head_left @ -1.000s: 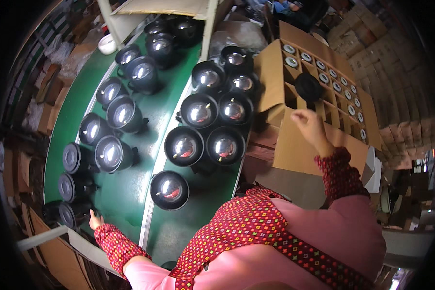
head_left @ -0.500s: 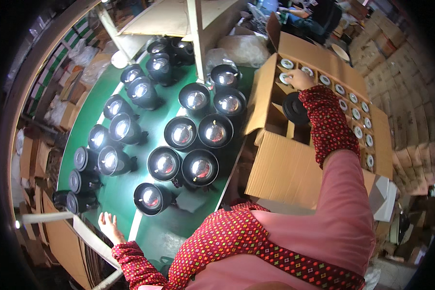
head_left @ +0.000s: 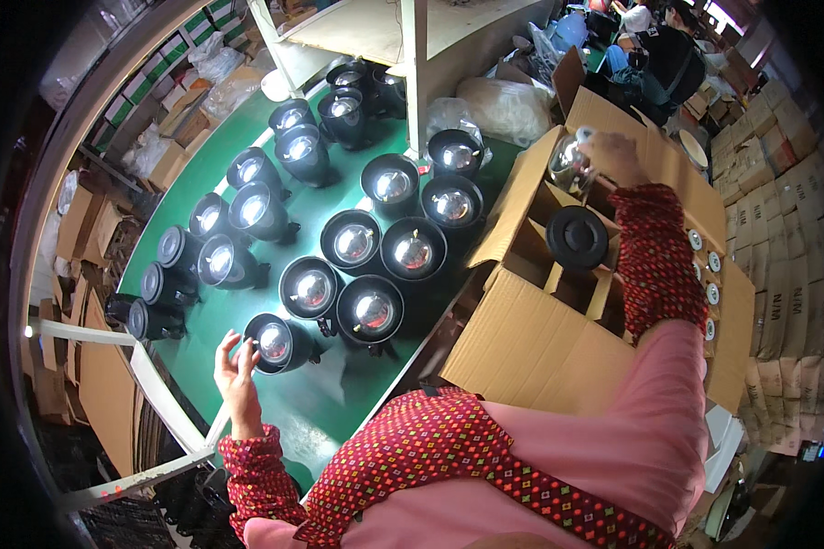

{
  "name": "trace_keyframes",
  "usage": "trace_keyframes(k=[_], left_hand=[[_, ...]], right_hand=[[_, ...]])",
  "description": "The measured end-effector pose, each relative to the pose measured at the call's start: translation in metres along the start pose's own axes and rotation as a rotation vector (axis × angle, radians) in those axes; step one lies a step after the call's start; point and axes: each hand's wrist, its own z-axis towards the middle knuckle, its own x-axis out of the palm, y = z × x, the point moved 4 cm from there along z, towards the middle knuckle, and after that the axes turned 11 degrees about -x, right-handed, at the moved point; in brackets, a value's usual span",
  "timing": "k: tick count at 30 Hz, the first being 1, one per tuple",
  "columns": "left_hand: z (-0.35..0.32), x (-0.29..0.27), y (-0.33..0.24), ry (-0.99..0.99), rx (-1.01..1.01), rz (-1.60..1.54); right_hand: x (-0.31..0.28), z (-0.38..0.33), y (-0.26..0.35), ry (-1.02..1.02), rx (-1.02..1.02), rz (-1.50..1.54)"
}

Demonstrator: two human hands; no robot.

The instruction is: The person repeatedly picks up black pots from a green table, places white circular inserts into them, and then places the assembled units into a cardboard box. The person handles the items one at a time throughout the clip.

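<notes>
Right hand [head_left: 613,157] has raised silver vessel [head_left: 569,165]; left hand [head_left: 237,375] nearer pot [head_left: 299,345]

Green table [head_left: 334,190] lies free between 2 groups of black cups [head_left: 308,170]; a white post [head_left: 415,82] stands beyond, and a black disc [head_left: 577,238] blocks part of the carton [head_left: 540,352].

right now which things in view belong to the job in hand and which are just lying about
Likely in use:
right hand, gripping a shiny silver piece
left hand, beside a black cup
divided carton
round black piece at the carton
green table

Likely just lying about:
clear plastic bags
stacked cartons
</notes>
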Motion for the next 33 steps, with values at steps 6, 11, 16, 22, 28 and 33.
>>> trace_keyframes(k=[6, 11, 16, 22, 28, 33], left_hand=[[-0.050, 0.122, -0.072, 0.389, 0.286, 0.118], [-0.094, 0.183, -0.125, 0.608, 0.629, 0.180], [-0.121, 0.162, -0.130, 0.671, 0.620, 0.093], [-0.139, 0.094, -0.095, 0.385, 0.734, -0.100], [-0.161, 0.066, -0.062, 0.213, 0.765, -0.126], [-0.177, -0.015, -0.004, -0.250, 0.470, 0.375]], right_hand=[[-0.167, -0.060, 0.098, -0.489, -0.175, -0.009], [-0.211, -0.102, 0.248, -0.506, -0.655, 0.196], [-0.216, -0.123, 0.348, -0.457, -0.897, 0.416], [-0.124, -0.106, 0.431, -0.141, -0.537, 2.020], [-0.100, -0.134, 0.507, -0.411, -0.676, 1.704], [-0.076, -0.127, 0.516, 0.251, -0.634, 2.072]])
